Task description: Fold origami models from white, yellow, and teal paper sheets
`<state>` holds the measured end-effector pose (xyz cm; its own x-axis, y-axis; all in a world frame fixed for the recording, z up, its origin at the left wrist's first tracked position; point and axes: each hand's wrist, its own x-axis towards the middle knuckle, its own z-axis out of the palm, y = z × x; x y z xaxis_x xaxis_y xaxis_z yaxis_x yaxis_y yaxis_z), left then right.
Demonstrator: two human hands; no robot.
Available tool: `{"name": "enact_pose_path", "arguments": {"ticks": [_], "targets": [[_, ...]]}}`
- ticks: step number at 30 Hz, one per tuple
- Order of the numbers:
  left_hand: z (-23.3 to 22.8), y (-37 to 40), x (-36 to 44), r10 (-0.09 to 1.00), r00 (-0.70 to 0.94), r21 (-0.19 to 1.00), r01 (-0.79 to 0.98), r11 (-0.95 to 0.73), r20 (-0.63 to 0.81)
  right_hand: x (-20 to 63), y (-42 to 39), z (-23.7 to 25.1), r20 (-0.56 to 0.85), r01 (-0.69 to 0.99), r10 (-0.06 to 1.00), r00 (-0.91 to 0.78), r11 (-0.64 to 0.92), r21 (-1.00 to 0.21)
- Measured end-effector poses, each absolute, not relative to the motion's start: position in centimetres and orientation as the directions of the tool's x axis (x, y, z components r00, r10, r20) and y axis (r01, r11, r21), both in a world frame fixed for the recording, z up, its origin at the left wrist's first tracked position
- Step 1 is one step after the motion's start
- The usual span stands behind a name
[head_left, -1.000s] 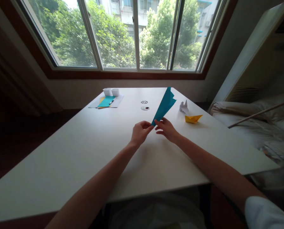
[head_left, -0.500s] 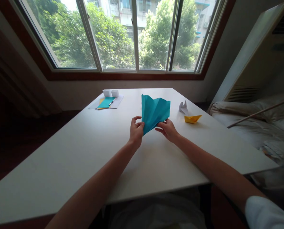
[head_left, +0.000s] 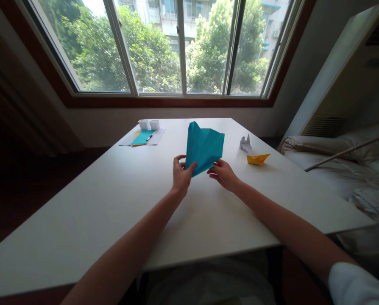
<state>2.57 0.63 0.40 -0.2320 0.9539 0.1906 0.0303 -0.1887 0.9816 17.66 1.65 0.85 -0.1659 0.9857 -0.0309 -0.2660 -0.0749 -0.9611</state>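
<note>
While your left hand (head_left: pixel 180 175) grips the near left edge of the creased blue paper (head_left: pixel 205 146) in the head view, your right hand (head_left: pixel 224 174) grasps its lower right edge — the piece held up over the middle of the white table (head_left: pixel 113 220). At the table's right side: one yellow paper boat (head_left: pixel 257 159), one white folded figure (head_left: pixel 245 145). At the table's far left corner: stacked sheets (head_left: pixel 141 137), a pen (head_left: pixel 150 136) atop, two white boxes (head_left: pixel 154 125) just behind.
</note>
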Motion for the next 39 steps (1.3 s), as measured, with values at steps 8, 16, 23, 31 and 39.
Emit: {"name": "enact_pose_path", "arguments": {"ticks": [8, 16, 23, 31, 39], "targets": [[0.3, 0.9, 1.7, 0.876, -0.249, 0.897, 0.279, -0.343, 0.413, 17.5, 1.3, 1.6, -0.045, -0.395, 0.963, -0.265, -0.151, -0.906], [0.2, 1.7, 1.3, 0.901, -0.348, 0.966, 0.062, -0.252, 0.258, 17.9, 1.5, 1.6, 0.067, -0.327, 0.966, -0.248, -0.018, -0.945], [0.1, 2.8, 0.7, 0.845, -0.526, 0.971, -0.136, -0.196, 0.097, 17.7, 1.4, 1.6, -0.102, -0.276, 0.968, -0.23, -0.166, -0.947], [0.4, 3.5, -0.5, 0.861, -0.504, 0.959, -0.272, -0.078, -0.073, 18.2, 2.4, 1.2, -0.174, -0.252, 0.971, -0.163, -0.211, -0.944], [0.4, 4.2, -2.3, 0.856, -0.514, 0.965, -0.248, -0.084, -0.058, 19.4, 2.9, 1.3, -0.139, -0.217, 0.984, -0.114, -0.161, -0.963]]}}
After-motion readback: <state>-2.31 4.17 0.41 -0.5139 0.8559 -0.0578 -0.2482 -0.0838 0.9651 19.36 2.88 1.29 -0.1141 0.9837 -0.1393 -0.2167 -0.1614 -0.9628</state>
